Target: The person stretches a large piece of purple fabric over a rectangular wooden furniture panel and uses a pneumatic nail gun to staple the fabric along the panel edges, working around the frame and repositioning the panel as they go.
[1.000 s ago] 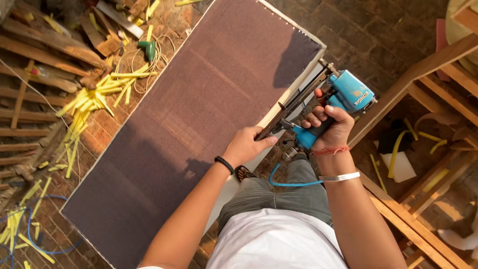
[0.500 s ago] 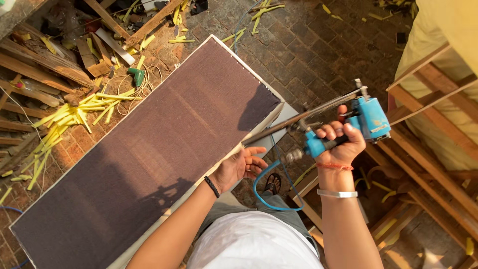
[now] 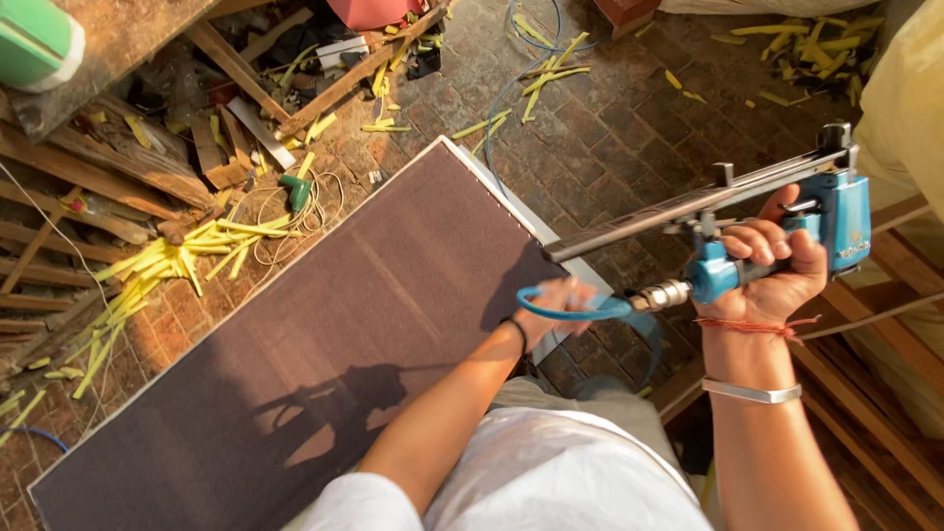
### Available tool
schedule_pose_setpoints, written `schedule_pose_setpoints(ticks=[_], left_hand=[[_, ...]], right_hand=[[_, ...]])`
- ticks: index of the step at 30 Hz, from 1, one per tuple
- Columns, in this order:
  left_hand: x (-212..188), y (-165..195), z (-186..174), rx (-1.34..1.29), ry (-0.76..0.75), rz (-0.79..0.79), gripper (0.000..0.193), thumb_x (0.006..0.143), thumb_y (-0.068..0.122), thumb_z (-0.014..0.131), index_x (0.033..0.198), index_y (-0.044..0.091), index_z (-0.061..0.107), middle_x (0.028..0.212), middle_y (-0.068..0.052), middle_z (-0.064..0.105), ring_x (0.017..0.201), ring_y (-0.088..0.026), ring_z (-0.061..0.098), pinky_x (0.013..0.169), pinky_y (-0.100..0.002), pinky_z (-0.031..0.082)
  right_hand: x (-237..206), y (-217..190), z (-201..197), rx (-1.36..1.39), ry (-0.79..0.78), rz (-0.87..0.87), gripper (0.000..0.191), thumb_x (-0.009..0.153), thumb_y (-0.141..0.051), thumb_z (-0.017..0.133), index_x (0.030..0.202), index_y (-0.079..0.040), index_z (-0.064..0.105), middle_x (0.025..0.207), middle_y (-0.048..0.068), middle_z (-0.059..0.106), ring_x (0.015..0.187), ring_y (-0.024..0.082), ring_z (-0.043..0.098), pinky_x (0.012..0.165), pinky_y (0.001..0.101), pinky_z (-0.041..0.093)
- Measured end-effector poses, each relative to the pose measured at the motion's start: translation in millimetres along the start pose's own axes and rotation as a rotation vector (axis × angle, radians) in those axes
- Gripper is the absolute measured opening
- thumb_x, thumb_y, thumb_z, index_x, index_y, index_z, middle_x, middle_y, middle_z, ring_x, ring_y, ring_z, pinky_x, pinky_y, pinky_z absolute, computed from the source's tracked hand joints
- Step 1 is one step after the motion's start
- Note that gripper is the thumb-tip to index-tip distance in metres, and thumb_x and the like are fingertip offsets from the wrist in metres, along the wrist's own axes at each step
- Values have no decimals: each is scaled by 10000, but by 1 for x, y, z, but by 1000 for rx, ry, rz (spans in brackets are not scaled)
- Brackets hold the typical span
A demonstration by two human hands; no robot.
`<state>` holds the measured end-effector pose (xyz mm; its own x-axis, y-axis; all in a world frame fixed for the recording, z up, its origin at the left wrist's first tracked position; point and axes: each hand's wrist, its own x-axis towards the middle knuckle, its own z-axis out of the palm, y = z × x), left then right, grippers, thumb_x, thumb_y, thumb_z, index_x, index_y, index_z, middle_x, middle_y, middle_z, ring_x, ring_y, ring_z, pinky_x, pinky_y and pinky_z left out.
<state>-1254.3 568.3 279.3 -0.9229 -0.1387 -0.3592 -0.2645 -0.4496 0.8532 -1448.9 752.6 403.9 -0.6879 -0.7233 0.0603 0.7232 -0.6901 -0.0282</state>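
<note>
blue staple gun (image 3: 787,231), raised, blue hose (image 3: 575,310) attached

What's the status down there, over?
Right hand gripping blue air stapler, raised off the panel. Left hand at brown panel edge, blue hose looped across it. Nothing blocking.

You have no packages, signs or screens before you, only a small pale printed mark on the side of the blue pneumatic stapler (image 3: 831,226) gripped in your right hand (image 3: 772,275), too small to make out
</note>
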Motion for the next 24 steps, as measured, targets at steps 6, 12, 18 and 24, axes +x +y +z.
schedule_pose_setpoints(ticks=[6,12,18,24], left_hand=[[123,165,-31,-154,329,718,400,1127,326,475,1379,38,592,1101,-131,738,989,-207,719,831,-342,605],[169,256,-116,491,900,943,356,1136,257,478,1435,94,582,1206,-125,737,1066,-185,732,939,-309,607],[270,291,-150,404,1124,743,355,1124,258,458,1417,101,582,1174,-128,749,1055,-181,734,890,-305,586],[289,311,-191,486,1430,693,380,1117,286,457,1419,85,570,1160,-127,756,1057,-198,741,876,-329,595]], right_hand=[[93,-20,-4,143,-75,119,229,1029,-127,616,1239,-39,637,743,-41,593,684,68,589,752,229,540],[244,-46,-38,132,-33,219,247,1019,-137,644,1250,-47,646,729,-43,596,663,74,588,725,244,537],[449,-63,-34,185,97,472,256,958,-143,643,1198,-54,653,703,-68,582,654,59,571,770,263,533],[608,-42,-37,112,104,680,366,893,-158,642,1243,-54,681,692,-70,570,609,71,541,728,272,511]])
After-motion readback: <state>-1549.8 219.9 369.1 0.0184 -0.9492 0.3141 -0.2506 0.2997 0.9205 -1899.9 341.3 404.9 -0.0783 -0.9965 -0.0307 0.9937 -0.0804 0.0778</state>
